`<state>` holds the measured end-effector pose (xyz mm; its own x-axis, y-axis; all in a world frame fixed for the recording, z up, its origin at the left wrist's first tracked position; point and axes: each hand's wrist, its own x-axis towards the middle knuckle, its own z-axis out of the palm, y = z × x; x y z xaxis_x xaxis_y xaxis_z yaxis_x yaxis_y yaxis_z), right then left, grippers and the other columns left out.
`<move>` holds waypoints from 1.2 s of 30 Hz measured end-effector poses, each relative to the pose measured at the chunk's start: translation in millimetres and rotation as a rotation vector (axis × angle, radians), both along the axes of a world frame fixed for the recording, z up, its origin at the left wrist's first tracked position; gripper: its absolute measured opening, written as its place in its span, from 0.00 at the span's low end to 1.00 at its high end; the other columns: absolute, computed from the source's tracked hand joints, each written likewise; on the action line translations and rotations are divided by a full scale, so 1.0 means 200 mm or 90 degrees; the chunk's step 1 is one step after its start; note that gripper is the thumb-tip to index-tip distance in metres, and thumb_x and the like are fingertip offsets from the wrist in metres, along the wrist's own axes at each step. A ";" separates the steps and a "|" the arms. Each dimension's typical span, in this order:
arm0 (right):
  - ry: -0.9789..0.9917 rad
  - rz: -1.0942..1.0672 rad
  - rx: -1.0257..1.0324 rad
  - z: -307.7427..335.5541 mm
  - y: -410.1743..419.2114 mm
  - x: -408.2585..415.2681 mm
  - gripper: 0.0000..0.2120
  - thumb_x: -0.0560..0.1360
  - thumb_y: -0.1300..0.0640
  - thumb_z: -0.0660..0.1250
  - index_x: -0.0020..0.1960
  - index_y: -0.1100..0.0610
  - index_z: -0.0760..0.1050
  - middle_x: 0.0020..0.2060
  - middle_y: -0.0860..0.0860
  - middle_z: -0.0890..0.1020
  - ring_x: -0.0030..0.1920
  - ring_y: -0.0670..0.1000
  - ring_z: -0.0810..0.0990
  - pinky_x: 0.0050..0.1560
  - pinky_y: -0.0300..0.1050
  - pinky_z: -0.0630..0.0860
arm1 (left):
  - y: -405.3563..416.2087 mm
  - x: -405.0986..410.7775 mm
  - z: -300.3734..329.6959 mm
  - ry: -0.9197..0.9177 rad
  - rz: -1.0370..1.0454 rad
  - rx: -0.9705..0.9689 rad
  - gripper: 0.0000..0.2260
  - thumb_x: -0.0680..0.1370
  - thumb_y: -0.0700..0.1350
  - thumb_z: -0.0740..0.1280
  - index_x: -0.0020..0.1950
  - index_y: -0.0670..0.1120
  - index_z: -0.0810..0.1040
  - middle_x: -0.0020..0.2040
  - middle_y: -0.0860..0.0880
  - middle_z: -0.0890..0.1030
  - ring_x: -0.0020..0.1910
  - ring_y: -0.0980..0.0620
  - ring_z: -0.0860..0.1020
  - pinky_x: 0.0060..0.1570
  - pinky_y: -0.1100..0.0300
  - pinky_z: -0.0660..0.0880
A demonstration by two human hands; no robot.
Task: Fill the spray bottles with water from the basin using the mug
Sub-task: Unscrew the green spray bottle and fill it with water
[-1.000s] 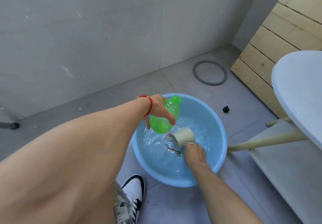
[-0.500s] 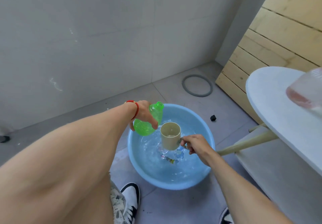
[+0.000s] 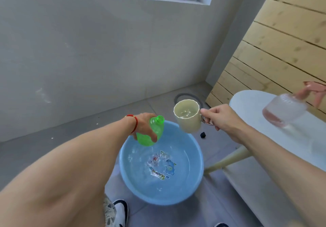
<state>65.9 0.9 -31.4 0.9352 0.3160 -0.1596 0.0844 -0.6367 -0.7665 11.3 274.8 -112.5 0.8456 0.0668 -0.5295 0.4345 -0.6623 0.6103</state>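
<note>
Now that the mug has risen from the basin — water inside — the right hand pinches its handle at centre frame, while the left hand grips the green bottle, ready for pouring.

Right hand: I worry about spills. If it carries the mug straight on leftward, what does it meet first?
Probably the green bottle in the left hand: the right hand holds the mug just beside its open neck, though depth is unclear.

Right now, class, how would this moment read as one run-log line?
left hand: grips green bottle, uncapped, over blue basin | right hand: holds cream mug with water, beside bottle mouth | step: pour not yet begun
</note>
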 end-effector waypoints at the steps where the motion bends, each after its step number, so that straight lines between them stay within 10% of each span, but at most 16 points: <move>1: -0.022 -0.013 -0.007 0.00 0.00 -0.01 0.21 0.78 0.48 0.68 0.30 0.57 0.76 0.31 0.51 0.79 0.35 0.50 0.72 0.38 0.46 0.68 | -0.01 0.01 0.00 -0.005 -0.003 -0.011 0.41 0.64 0.42 0.84 0.73 0.57 0.72 0.64 0.49 0.74 0.62 0.40 0.77 0.45 0.37 0.84; 8: -0.186 -0.027 -0.106 -0.02 0.04 -0.06 0.24 0.77 0.49 0.67 0.37 0.70 0.72 0.26 0.52 0.64 0.27 0.52 0.61 0.21 0.38 0.61 | -0.07 0.03 0.01 0.042 -0.014 -0.044 0.37 0.63 0.43 0.85 0.69 0.58 0.75 0.65 0.50 0.75 0.64 0.39 0.76 0.43 0.36 0.84; 25: -0.345 0.035 -0.198 -0.07 0.08 -0.04 0.26 0.79 0.49 0.66 0.29 0.55 0.56 0.27 0.54 0.59 0.32 0.55 0.59 0.31 0.51 0.56 | -0.12 0.06 -0.04 0.109 -0.033 -0.026 0.45 0.65 0.40 0.84 0.77 0.58 0.68 0.71 0.49 0.71 0.69 0.38 0.72 0.48 0.35 0.83; 36: -0.432 0.052 -0.211 -0.10 0.09 -0.03 0.24 0.80 0.47 0.64 0.31 0.62 0.73 0.27 0.61 0.75 0.34 0.65 0.74 0.35 0.54 0.73 | -0.12 0.07 -0.04 0.115 -0.035 -0.022 0.49 0.65 0.41 0.85 0.80 0.57 0.64 0.74 0.48 0.69 0.72 0.37 0.70 0.47 0.34 0.83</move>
